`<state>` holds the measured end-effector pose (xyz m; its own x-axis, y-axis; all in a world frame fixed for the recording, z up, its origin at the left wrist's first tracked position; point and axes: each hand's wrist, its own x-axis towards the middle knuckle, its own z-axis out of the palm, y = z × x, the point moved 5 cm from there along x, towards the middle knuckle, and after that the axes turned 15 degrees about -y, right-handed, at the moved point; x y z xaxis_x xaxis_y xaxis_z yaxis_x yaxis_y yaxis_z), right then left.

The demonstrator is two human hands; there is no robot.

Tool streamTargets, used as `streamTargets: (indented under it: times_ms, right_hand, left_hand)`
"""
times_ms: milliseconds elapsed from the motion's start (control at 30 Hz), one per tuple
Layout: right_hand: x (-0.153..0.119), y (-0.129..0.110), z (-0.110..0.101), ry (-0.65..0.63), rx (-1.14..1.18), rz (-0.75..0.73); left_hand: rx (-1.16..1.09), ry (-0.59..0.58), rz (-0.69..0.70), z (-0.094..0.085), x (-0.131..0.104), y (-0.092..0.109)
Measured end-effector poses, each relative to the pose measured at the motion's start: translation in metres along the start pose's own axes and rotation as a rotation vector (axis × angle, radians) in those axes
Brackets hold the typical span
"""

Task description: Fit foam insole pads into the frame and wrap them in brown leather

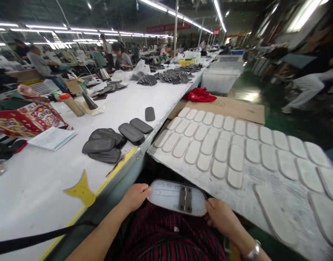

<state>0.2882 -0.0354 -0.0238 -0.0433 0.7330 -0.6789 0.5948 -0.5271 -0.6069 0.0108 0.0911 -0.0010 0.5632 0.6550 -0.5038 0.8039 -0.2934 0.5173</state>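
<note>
Held level over my lap is a translucent, rounded plastic template [163, 195] with a dark hinge-like strip across it and handwriting on its face. My left hand [135, 196] pinches its left end between thumb and fingers. At its right end, my right hand [222, 214] grips the edge, the fingers partly hidden underneath. A dark rim shows along the template's far edge; I cannot tell whether a piece lies under it. To the right, rows of pale oval pieces [192, 151] lie on a board [210, 190]. Dark padded oval pieces [102, 145] are piled on the white table [128, 99] at left.
A yellow cat-shaped cutout [83, 190] lies near the table's yellow-taped edge. Farther back are an orange-lidded bottle [71, 104], a red patterned bag [30, 117], papers [52, 137] and stacks of dark pieces [174, 75]. Red cloth [199, 95] rests on cardboard [237, 108]. People sit beyond.
</note>
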Motion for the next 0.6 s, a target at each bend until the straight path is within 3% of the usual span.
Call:
streamTargets:
  times_ms: [167, 300, 433, 533, 600]
  right_hand:
    - [-0.004, -0.003, 0.000, -0.010, 0.028, -0.026]
    - [-0.008, -0.009, -0.012, -0.032, -0.038, -0.048]
    - [-0.008, -0.029, -0.036, 0.129, -0.295, -0.101]
    - [-0.003, -0.041, -0.039, 0.185, -0.424, -0.119]
    - [0.000, -0.043, -0.035, 0.205, -0.432, -0.104]
  left_hand:
    - [0.018, 0.009, -0.038, 0.004, -0.004, -0.002]
    - [0.074, -0.072, -0.002, -0.005, 0.004, -0.004]
    - [0.091, -0.033, 0.067, -0.025, 0.021, 0.005]
    - [0.118, -0.072, 0.137, -0.024, 0.031, 0.014]
    - [0.173, -0.008, 0.142, -0.021, 0.031, 0.017]
